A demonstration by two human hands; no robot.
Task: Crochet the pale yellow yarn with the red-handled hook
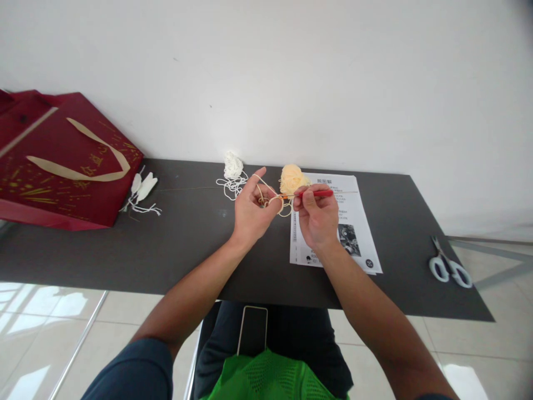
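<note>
My right hand (318, 214) grips a crochet hook (322, 193) with a red handle, its tip pointing left. Thin cream yarn (266, 186) runs over the raised index finger of my left hand (253, 208), whose thumb and other fingers pinch a loop of it at the hook's tip. Some orange shows at that pinch, too small to name. Behind the hands sits a pale yellow ball of yarn (292, 178). Farther left, a white ball of yarn (233, 165) lies with loose strands around it.
Printed sheets (358, 222) lie under my right hand. Scissors (448, 266) rest near the table's (179, 250) right end. A dark red gift bag (62, 161) stands at left beside small white pieces with yarn tails (144, 188). A phone (253, 328) lies on my lap.
</note>
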